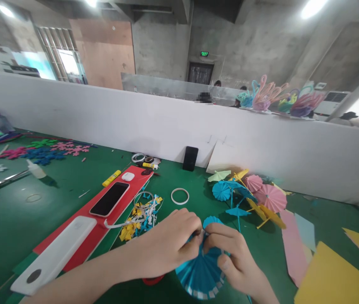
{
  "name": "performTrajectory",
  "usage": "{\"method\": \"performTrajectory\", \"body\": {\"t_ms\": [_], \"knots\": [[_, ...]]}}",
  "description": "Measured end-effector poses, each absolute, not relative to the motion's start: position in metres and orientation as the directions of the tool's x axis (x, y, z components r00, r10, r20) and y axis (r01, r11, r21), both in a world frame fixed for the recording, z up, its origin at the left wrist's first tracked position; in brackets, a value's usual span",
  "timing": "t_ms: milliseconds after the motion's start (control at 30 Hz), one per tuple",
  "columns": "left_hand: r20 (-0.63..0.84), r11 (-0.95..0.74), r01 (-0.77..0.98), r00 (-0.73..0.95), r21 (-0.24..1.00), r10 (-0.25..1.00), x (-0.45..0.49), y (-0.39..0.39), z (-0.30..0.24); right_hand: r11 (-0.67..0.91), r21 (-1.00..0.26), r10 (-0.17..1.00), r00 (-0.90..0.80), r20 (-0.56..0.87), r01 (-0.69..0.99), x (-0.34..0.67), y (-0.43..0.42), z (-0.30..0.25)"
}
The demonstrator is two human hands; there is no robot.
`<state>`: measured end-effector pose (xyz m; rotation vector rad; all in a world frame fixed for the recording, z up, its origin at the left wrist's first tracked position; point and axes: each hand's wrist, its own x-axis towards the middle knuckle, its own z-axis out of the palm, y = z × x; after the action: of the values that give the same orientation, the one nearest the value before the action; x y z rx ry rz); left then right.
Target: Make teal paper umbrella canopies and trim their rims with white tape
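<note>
A blue pleated paper disc (pixel 200 278), fanned out like a small paper umbrella canopy with pale pieces along its lower rim, is between my two hands. My left hand (pixel 177 234) is closed, its thumb and fingers pinching near the middle of the disc. Opposite it, my right hand (pixel 231 249) grips the disc with bent fingers, its fingertips close to those of my left. What lies exactly between the fingertips is hidden. Under my left wrist a red curved object (pixel 153 280) shows in part.
Finished paper umbrellas (pixel 271 197) stand at the right, beside yellow paper sheets (pixel 337 274). A tape ring (pixel 179 196) and paper scraps (pixel 143 217) lie ahead. At the left are a red board (pixel 79 221) with a phone (pixel 109 199) and a white box (pixel 54 255). A white partition (pixel 81 114) closes the back.
</note>
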<state>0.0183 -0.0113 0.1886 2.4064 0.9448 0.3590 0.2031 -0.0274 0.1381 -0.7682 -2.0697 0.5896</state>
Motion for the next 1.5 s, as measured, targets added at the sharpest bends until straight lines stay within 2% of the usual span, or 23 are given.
{"method": "performTrajectory", "body": {"t_ms": [333, 500, 700, 767, 867, 1067, 1267, 1500], "knots": [[0.064, -0.623, 0.574, 0.707, 0.531, 0.705, 0.018, -0.013, 0.184, 0.764, -0.478, 0.646, -0.509, 0.569, 0.434, 0.198, -0.031, 0.139], [0.013, -0.586, 0.640, 0.670, 0.498, 0.742, 0.021, -0.013, 0.178, 0.776, -0.427, 0.628, -0.506, 0.591, 0.464, 0.194, -0.027, 0.135], [-0.026, -0.569, 0.688, 0.648, 0.450, 0.761, 0.023, -0.010, 0.155, 0.756, -0.370, 0.649, -0.548, 0.527, 0.540, 0.187, -0.025, 0.121], [-0.030, -0.586, 0.689, 0.658, 0.427, 0.752, 0.021, -0.009, 0.145, 0.744, -0.364, 0.664, -0.560, 0.496, 0.560, 0.186, -0.025, 0.114], [0.068, -0.652, 0.634, 0.693, 0.415, 0.717, 0.017, -0.007, 0.128, 0.734, -0.354, 0.676, -0.569, 0.469, 0.580, 0.186, -0.024, 0.106], [0.163, -0.666, 0.642, 0.662, 0.380, 0.731, 0.019, -0.002, 0.102, 0.741, -0.365, 0.668, -0.567, 0.481, 0.563, 0.185, -0.020, 0.099], [0.094, -0.479, 0.744, 0.496, 0.466, 0.863, 0.032, 0.002, 0.100, 0.721, -0.426, 0.690, -0.505, 0.520, 0.547, 0.187, -0.019, 0.099], [0.107, -0.427, 0.732, 0.442, 0.531, 0.891, 0.034, 0.002, 0.097, 0.710, -0.486, 0.704, -0.517, 0.487, 0.509, 0.188, -0.017, 0.103]]}}
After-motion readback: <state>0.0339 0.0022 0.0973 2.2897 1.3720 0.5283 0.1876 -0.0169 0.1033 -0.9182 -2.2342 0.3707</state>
